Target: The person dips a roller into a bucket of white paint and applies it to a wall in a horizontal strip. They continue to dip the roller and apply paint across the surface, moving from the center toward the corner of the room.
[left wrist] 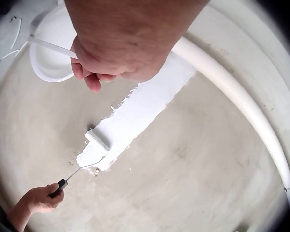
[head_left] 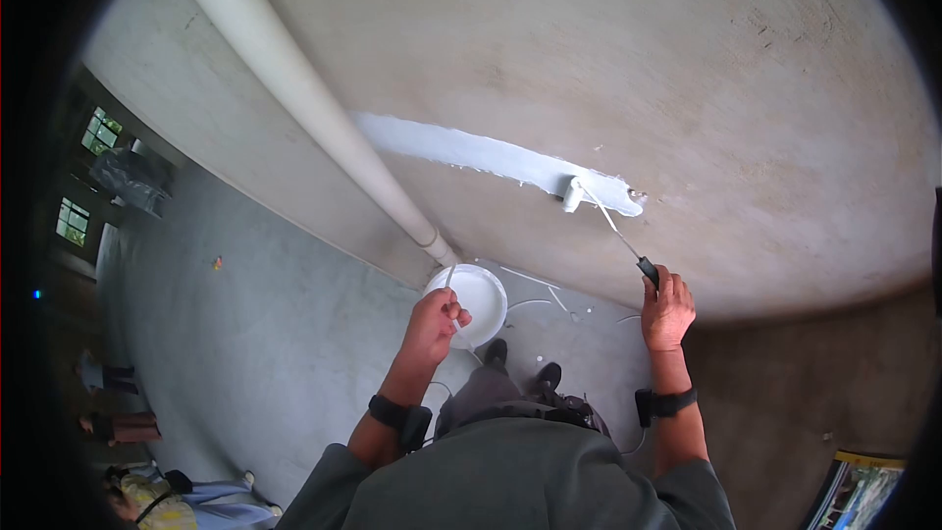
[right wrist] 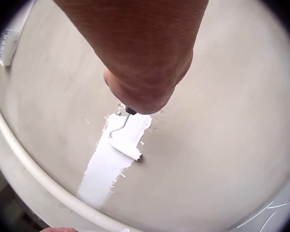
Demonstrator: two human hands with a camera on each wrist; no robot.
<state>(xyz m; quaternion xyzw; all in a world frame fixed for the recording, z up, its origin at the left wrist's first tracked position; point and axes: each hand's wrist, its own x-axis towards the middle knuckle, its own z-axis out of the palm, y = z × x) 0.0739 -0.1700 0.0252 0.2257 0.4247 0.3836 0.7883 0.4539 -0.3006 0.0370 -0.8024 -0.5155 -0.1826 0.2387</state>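
The right hand (head_left: 668, 312) grips the black handle (head_left: 648, 271) of a small paint roller (head_left: 574, 194), its fingers curled round the grip. A bent metal rod runs from the handle to the white roller sleeve, which lies across the lower edge of a white paint band (head_left: 471, 152) and pokes slightly past it. The band stretches along the bare plaster wall (head_left: 638, 59), from the pale pipe (head_left: 294, 88) in the corner to a small rough-edged spot (head_left: 636, 195) near the roller.

The left hand (head_left: 432, 324) is held over a round white bucket (head_left: 494, 287), fingers bent round a narrow white strip (head_left: 450, 277) that crosses the bucket's mouth (it looks like the bucket's handle, though its ends are hard to make out). Whether the bucket stands on the floor or hangs from that hand, I cannot tell. The foot of the pipe comes down just beside it.

Thin white offcuts (head_left: 530, 277) lie on the grey floor (head_left: 294, 265), near the person's dark shoes (head_left: 497, 351). Each forearm wears a black band (head_left: 392, 412), below the sleeves of a dark shirt (head_left: 510, 471). Well apart, toward the left edge of the head view, are several people (head_left: 128, 427), a crumpled plastic sheet (head_left: 132, 177) and two windows (head_left: 72, 221).
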